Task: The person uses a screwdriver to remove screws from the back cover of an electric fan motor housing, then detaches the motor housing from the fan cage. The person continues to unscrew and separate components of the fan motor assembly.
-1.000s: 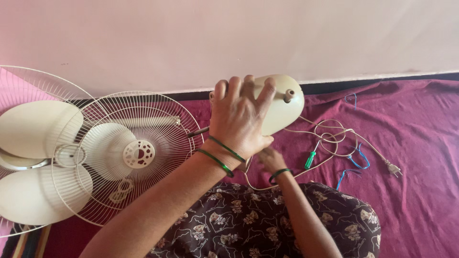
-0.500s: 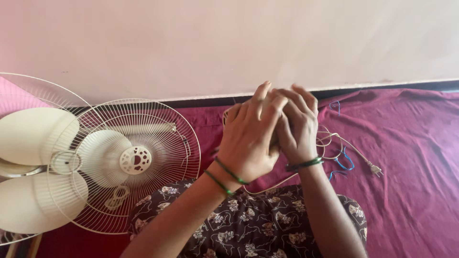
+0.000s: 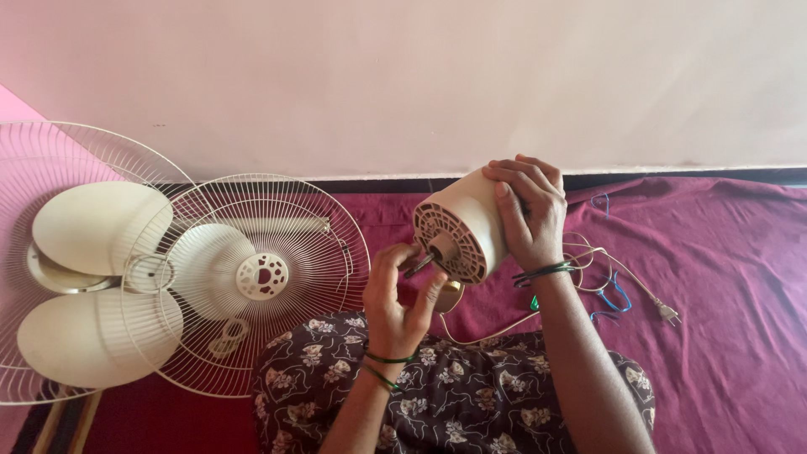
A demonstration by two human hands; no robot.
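The right hand grips the cream fan motor housing, tilted up; the left hand's fingers pinch its protruding shaft. Turning the shaft needs a steady housing.

You sit in home room, on floor. Maroon cloth spread under you, plain pink wall with dark skirting close ahead. Household fan parts lie around: wire fan guard, cream blades, loose power cord with plug. No bench, no workshop fittings.
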